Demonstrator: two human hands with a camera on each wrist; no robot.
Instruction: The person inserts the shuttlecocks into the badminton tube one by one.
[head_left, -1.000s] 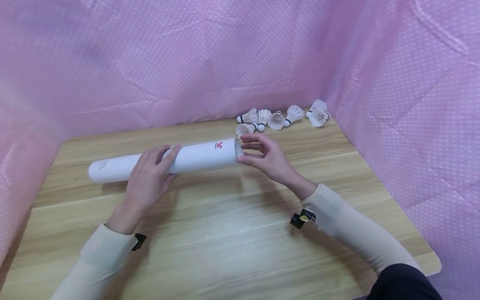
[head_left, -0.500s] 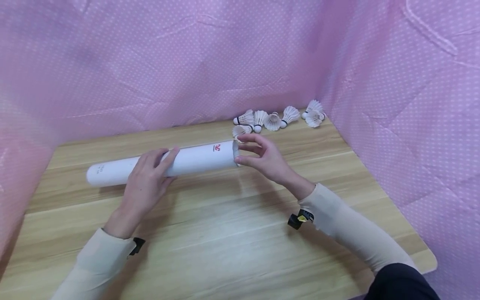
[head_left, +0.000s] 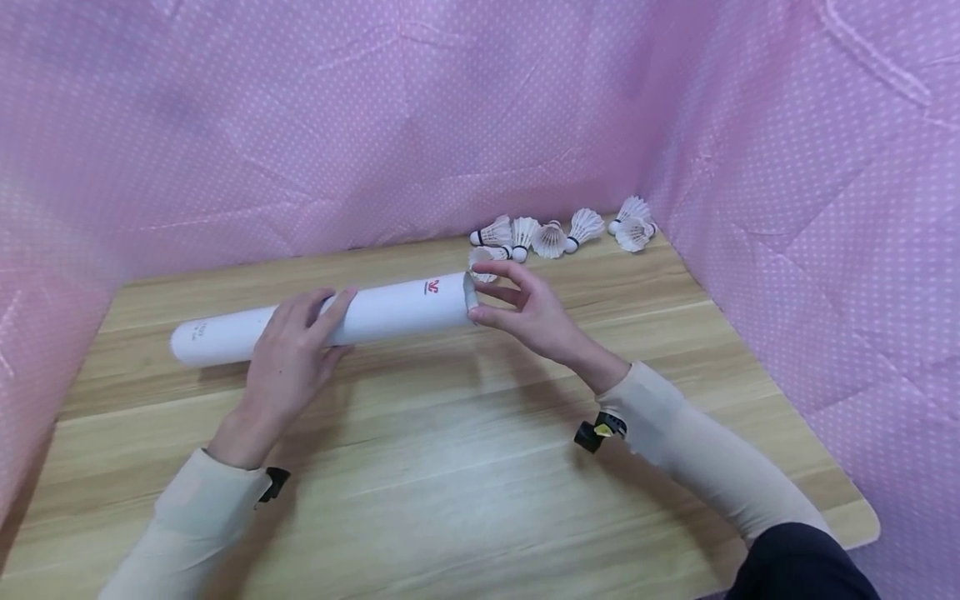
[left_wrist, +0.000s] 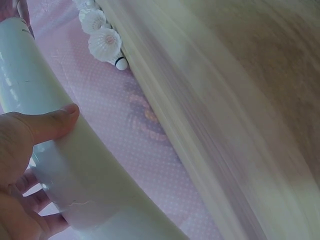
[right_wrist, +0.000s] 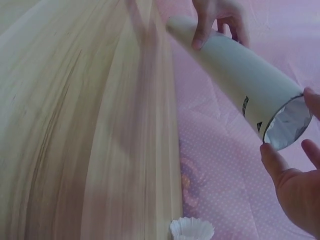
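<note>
A long white shuttlecock tube with a red logo near its right end lies crosswise over the wooden table in the head view. My left hand grips it around the middle, thumb on the near side. At the right end, my right hand holds the rim between thumb and fingertips. That end is uncovered; the right wrist view shows a crinkled silvery inner wall. Just behind the right fingers lies a feather shuttlecock, partly hidden by them.
Several white feather shuttlecocks lie along the table's back edge, toward the right corner. Pink dotted cloth hangs behind and at both sides of the wooden table. Each wrist wears a small black camera.
The tube's right end has tipped up slightly, so more of its opening shows. Both hands keep their hold, and the right index finger has straightened a little over the rim.
</note>
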